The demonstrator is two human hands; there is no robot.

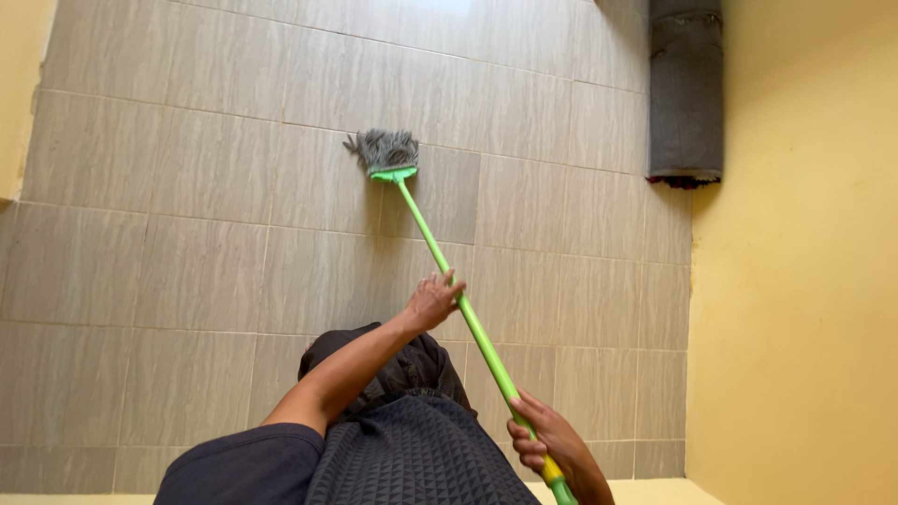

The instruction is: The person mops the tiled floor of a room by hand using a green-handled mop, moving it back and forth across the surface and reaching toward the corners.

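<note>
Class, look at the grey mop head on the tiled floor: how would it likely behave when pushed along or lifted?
The mop head looks like soft grey strands, so it would probably flop and splay when lifted. Its thin green handle looks straight under the left hand and right hand, so likely stiff and light. On smooth tiles it should slide easily.

One green-handled mop [440,248] with one grey fringed head [382,150] is shown, gripped by two hands: one left hand [433,301] and one right hand [552,441]. One rolled grey rug [686,89] is seen lying by the one yellow wall [804,281].
</note>
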